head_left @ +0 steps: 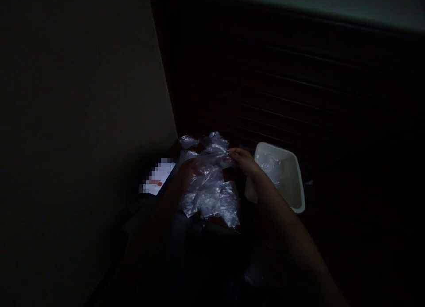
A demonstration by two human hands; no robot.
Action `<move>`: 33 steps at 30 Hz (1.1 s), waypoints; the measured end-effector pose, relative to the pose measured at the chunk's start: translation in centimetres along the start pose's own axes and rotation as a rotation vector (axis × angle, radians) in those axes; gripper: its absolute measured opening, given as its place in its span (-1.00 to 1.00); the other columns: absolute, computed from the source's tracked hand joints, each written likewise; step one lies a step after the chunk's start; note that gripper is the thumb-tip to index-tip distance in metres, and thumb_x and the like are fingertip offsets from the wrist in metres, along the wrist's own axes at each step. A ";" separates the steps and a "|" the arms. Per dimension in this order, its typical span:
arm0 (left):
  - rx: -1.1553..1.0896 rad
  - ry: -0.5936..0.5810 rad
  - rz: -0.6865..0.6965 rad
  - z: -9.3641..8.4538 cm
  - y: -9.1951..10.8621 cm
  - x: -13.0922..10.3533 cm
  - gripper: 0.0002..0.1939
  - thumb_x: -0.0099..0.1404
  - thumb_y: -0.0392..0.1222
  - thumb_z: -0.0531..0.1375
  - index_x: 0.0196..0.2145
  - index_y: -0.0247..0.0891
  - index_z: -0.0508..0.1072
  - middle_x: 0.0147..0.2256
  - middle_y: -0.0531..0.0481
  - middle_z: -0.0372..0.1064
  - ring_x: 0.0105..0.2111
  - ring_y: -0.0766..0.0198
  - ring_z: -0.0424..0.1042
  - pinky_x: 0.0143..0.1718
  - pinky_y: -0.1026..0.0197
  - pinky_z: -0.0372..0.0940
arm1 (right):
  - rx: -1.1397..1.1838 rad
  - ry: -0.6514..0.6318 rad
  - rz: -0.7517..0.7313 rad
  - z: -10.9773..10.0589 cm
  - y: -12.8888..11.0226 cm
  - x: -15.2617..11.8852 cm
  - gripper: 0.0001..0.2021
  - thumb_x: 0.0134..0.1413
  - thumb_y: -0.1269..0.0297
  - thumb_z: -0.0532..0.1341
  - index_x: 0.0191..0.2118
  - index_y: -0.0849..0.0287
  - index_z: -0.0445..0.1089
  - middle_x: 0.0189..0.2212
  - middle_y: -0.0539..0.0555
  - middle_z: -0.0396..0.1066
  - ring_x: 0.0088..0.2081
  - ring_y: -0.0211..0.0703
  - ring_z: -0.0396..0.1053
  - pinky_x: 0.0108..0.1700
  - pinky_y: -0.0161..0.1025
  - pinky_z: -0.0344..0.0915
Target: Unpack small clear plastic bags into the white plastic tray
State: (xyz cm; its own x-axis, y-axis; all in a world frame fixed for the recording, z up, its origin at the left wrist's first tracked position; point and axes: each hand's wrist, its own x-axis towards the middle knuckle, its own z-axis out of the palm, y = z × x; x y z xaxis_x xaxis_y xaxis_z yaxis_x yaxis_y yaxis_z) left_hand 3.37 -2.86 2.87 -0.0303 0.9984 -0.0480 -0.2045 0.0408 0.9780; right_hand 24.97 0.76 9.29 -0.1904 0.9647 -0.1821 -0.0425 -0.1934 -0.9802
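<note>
A clear plastic bag (214, 157) is stretched between my two hands in the dim light. My left hand (188, 167) holds its left side, the fingers closed and dark. At the bag's upper right edge, my right hand (241, 158) pinches the plastic. Several crumpled clear bags (209, 200) lie beneath and in front of my hands, and more crumpled plastic (216, 142) sits just behind them.
A white bin (300, 183) with clear plastic inside stands to the right of my right hand. A lit phone (162, 176) lies to the left. Beyond are a pale wall (99, 99) and dark slatted panels (282, 76).
</note>
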 end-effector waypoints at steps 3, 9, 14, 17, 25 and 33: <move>-0.132 0.032 -0.126 0.2 -0.1 0.1 -0.67 0.09 0.03 0.20 -0.40 -0.33 0.29 -0.47 0.00 0.33 -0.45 0.21 0.42 -0.42 0.12 0.35 | -0.021 0.016 -0.034 0.1 0.0 0.0 -0.70 -0.27 0.06 0.32 -0.42 0.16 0.37 -0.61 -0.10 0.33 -0.55 -0.35 0.26 -0.43 -0.34 0.20; -0.250 0.064 -0.146 0.3 0.1 0.0 -0.66 0.04 0.00 0.26 -0.42 -0.30 0.28 -0.53 0.07 0.27 -0.51 0.30 0.36 -0.44 0.17 0.32 | -0.092 -0.017 -0.020 0.3 -0.2 -0.2 -0.69 -0.28 0.11 0.33 -0.35 0.17 0.40 -0.51 -0.06 0.38 -0.48 -0.32 0.30 -0.40 -0.33 0.21; -0.255 0.090 -0.123 0.2 0.2 0.0 -0.66 0.02 0.03 0.26 -0.42 -0.28 0.28 -0.56 0.09 0.25 -0.57 0.35 0.30 -0.50 0.22 0.27 | -0.074 -0.070 -0.005 0.1 0.2 0.0 -0.68 -0.36 0.26 0.35 -0.33 0.17 0.42 -0.49 -0.05 0.40 -0.45 -0.30 0.32 -0.34 -0.31 0.21; -0.063 0.041 -0.044 0.2 0.3 -0.2 -0.67 0.12 0.07 0.17 -0.53 -0.26 0.26 -0.64 0.11 0.19 -0.65 0.40 0.20 -0.59 0.30 0.15 | -0.092 -0.070 -0.005 0.1 0.3 0.1 -0.73 -0.36 0.23 0.35 -0.41 0.20 0.42 -0.53 -0.04 0.39 -0.47 -0.31 0.30 -0.34 -0.31 0.19; 0.217 0.086 -0.013 0.3 0.4 -0.2 -0.70 0.18 0.01 0.09 -0.57 -0.23 0.23 -0.66 0.16 0.06 -0.66 0.41 0.07 -0.65 0.33 -0.03 | -0.050 -0.014 -0.009 0.4 -0.2 -0.3 -0.70 -0.31 0.06 0.32 -0.51 0.17 0.33 -0.58 -0.09 0.32 -0.52 -0.35 0.23 -0.42 -0.34 0.17; 0.344 0.068 0.039 0.8 1.2 -0.7 -0.65 0.15 -0.01 0.12 -0.67 -0.23 0.21 -0.70 0.12 0.06 -0.65 0.39 0.08 -0.61 0.28 -0.02 | -0.027 0.020 -0.014 0.4 -0.3 -0.4 -0.68 -0.32 0.03 0.32 -0.45 0.13 0.36 -0.50 -0.05 0.38 -0.46 -0.28 0.30 -0.39 -0.31 0.23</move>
State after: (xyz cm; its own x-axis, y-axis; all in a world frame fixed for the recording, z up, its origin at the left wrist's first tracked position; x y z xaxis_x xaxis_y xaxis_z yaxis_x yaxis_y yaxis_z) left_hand 3.90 -3.45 4.20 -0.0993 0.9950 -0.0110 0.1389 0.0248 0.9900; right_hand 24.70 0.38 9.70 -0.1700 0.9708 -0.1693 -0.0187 -0.1749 -0.9844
